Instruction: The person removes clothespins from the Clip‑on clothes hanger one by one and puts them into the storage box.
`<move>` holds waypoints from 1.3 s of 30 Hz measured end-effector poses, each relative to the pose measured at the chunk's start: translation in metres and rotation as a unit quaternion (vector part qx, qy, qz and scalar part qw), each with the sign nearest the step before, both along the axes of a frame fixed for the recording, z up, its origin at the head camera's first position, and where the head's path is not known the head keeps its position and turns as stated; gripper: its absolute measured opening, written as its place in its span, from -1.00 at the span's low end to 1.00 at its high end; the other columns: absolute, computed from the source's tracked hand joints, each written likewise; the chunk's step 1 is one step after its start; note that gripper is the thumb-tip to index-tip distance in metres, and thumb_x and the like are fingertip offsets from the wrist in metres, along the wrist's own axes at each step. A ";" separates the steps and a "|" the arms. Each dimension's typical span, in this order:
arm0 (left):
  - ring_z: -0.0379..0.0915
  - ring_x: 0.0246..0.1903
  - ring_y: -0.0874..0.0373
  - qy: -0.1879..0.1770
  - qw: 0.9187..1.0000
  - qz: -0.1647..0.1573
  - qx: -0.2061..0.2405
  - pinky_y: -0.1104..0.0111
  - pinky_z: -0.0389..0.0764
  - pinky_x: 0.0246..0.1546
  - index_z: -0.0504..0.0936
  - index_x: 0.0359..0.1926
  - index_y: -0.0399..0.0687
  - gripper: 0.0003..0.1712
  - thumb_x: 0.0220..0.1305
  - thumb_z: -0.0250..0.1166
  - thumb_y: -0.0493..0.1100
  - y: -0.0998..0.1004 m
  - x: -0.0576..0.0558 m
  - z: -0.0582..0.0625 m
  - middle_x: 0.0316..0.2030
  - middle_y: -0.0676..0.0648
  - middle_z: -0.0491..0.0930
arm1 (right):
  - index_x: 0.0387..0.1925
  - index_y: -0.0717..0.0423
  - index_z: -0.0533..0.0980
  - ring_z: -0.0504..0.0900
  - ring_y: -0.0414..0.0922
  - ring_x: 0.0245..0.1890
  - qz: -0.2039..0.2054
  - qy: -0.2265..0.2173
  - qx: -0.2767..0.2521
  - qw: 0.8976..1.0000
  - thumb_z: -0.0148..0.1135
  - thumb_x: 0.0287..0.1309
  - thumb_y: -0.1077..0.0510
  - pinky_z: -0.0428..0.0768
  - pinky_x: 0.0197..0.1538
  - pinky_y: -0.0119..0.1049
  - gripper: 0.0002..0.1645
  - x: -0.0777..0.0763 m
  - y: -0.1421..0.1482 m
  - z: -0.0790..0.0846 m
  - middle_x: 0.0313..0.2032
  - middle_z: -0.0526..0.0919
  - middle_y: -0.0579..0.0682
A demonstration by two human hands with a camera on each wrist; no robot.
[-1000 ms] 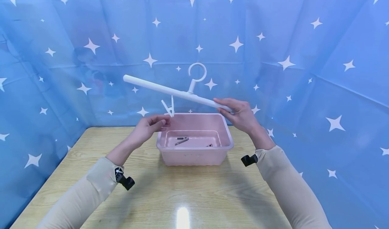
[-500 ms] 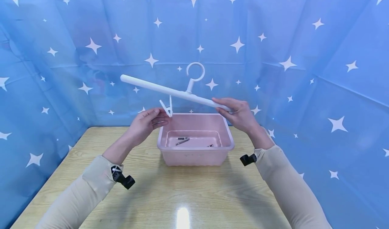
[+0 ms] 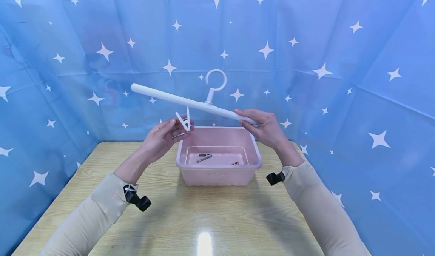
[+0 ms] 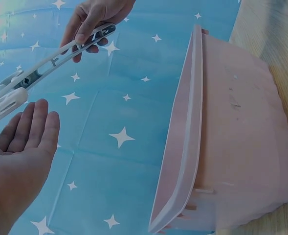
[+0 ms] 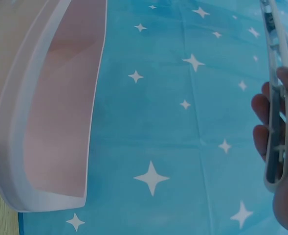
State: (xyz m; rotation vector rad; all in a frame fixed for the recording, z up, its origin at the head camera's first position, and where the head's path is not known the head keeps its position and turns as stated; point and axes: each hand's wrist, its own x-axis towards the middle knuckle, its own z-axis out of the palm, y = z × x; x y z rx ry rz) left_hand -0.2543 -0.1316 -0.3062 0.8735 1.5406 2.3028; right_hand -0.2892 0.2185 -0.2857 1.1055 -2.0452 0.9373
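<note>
A white clothes hanger (image 3: 163, 95) with a round hook is held up over the bin, its bar sloping down to the right. My right hand (image 3: 266, 125) grips the bar's right end between thumb and fingers. In the right wrist view the fingers (image 5: 261, 110) wrap the bar's hollow underside. A white clip (image 3: 186, 121) hangs below the left half of the bar. My left hand (image 3: 161, 138) is beside and behind that clip, palm up with fingers extended in the left wrist view. Whether the fingers touch the clip (image 4: 9, 103), I cannot tell.
A pink plastic bin (image 3: 217, 176) stands on the wooden table (image 3: 170, 214) below the hanger. Inside lie a grey clip (image 3: 204, 158) and another small dark object (image 3: 235, 162). A blue curtain (image 3: 136, 29) with white stars surrounds the table.
The hanger and its clip have drifted slightly left. My left hand's fingers, more bent below the clip before, have straightened and now lie behind it. My right hand keeps its grip.
</note>
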 end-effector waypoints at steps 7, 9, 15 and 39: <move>0.57 0.19 0.10 -0.006 1.000 -0.012 0.013 0.26 0.49 0.29 0.44 0.31 -0.22 -0.50 0.61 -0.12 -0.01 0.000 0.000 0.002 0.18 -0.05 0.61 | 0.08 0.06 0.67 0.58 -0.25 -0.35 0.003 -0.002 0.002 1.000 0.40 0.13 0.35 0.40 -0.38 -0.43 -0.55 0.001 -0.004 0.002 -0.03 0.77 0.06; 0.58 0.18 0.11 -0.005 1.000 -0.015 0.015 0.26 0.48 0.29 0.40 0.34 -0.26 -0.48 0.62 -0.12 -0.01 -0.001 0.001 0.003 0.18 -0.05 0.61 | 0.09 0.06 0.67 0.57 -0.25 -0.37 0.003 -0.001 0.004 1.000 0.40 0.13 0.35 0.40 -0.39 -0.42 -0.55 0.001 -0.005 0.001 -0.04 0.77 0.06; 0.63 0.09 0.11 -0.002 0.999 -0.027 0.031 0.23 0.49 0.29 0.29 0.40 -0.37 -0.43 0.62 -0.12 -0.03 -0.003 0.002 0.004 0.15 -0.08 0.63 | 0.07 0.09 0.67 0.57 -0.24 -0.39 0.014 0.009 0.003 1.000 0.41 0.11 0.37 0.41 -0.41 -0.42 -0.55 -0.001 -0.010 0.000 -0.05 0.77 0.07; 0.49 -0.11 0.20 -0.020 0.999 0.023 0.020 0.43 0.57 0.01 0.36 0.27 -0.23 -0.50 0.58 -0.08 0.04 -0.002 0.004 0.008 -0.09 -0.01 0.53 | 0.07 0.07 0.67 0.66 -0.16 -0.29 0.026 0.019 0.004 0.999 0.42 0.08 0.40 0.46 -0.43 -0.25 -0.52 -0.001 -0.014 0.002 -0.05 0.77 0.09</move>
